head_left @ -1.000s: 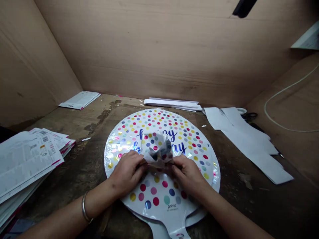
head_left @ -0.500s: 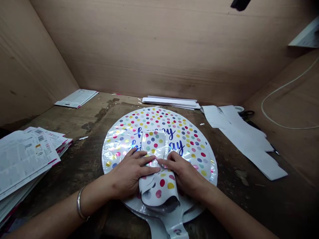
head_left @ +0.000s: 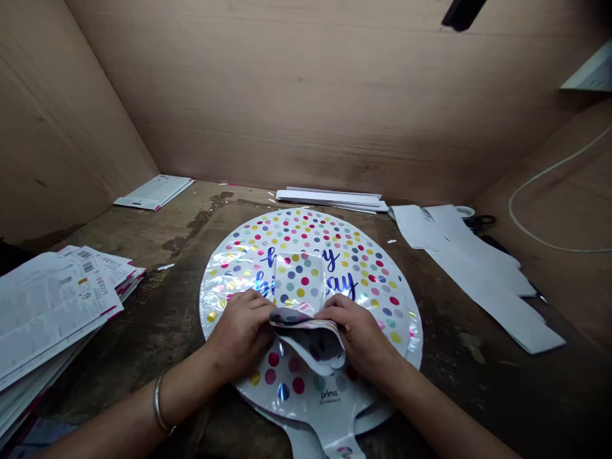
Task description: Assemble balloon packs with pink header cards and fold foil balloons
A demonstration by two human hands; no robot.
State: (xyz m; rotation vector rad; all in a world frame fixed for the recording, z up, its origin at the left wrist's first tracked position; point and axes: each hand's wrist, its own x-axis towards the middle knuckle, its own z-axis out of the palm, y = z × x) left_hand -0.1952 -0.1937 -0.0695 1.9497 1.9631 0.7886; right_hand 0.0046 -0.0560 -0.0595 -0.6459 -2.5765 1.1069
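A folded foil balloon with coloured dots lies on top of flat round foil balloons lettered in blue script. Its near end is lifted and curled up, showing a grey inner side. My left hand is closed on the left edge of that raised end. At the right edge, my right hand pinches it between thumb and fingers; some fingertips are hidden behind the foil. Beneath, the round balloon's printed front and its tail point toward me.
Printed cards are stacked at the left, with a few more cards at the back left. White paper strips lie along the back wall. Cut white sheets, a tape roll and black-handled scissors rest at the right.
The folded balloon's near end has been lifted and turned up away from me, uncovering dots and print below. My left hand has gone from lying flat to gripping its edge.
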